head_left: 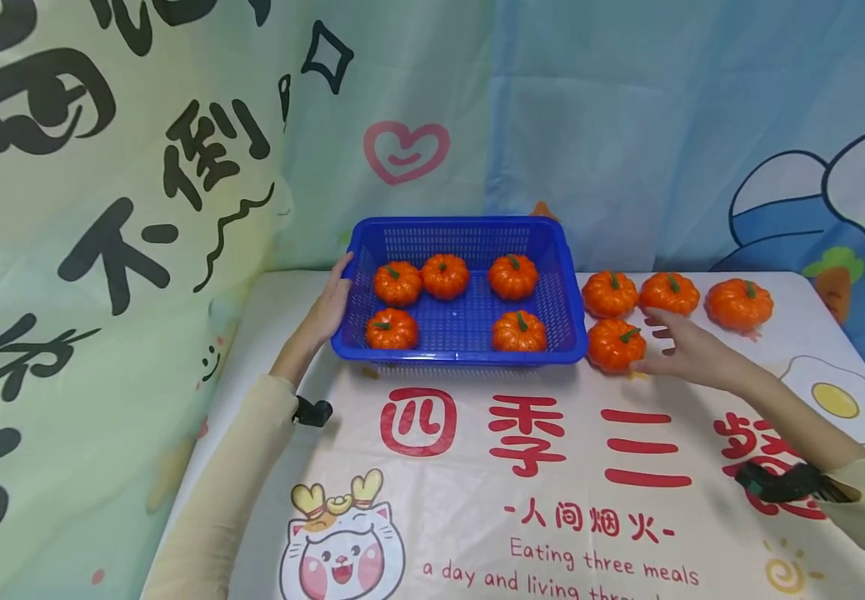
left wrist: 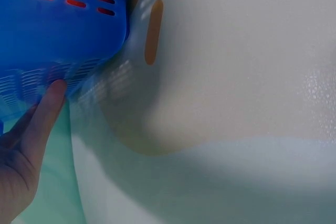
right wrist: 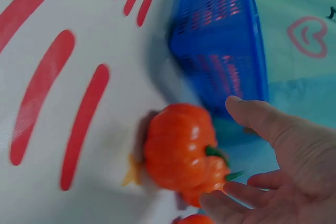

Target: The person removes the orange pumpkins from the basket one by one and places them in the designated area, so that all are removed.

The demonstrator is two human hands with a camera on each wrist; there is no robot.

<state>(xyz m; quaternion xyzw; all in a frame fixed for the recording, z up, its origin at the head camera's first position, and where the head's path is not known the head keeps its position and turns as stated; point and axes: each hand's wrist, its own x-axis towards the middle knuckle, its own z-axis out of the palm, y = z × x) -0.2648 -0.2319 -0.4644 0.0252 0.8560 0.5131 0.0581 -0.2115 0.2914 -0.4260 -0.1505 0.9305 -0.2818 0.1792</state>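
A blue plastic basket [head_left: 462,357] holds several small orange pumpkins with green stems, among them one pumpkin [head_left: 520,332] at its front right. My left hand [head_left: 329,305] rests against the basket's left side. In the left wrist view, its thumb lies straight along the slotted wall of the basket [left wrist: 58,35]; the other fingers are mostly hidden. Right of the basket, my right hand [head_left: 683,346] reaches beside a pumpkin [head_left: 616,345], fingers spread and nothing held. In the right wrist view, the right hand [right wrist: 286,166] hovers by that pumpkin [right wrist: 178,145], thumb apart from the fingers.
Behind the near pumpkin sit a left pumpkin [head_left: 609,293], a middle pumpkin [head_left: 670,292] and a larger, flatter pumpkin [head_left: 738,303]. A printed cloth [head_left: 447,500] covers the table. A fabric backdrop [head_left: 590,142] hangs right behind the basket and along the left.
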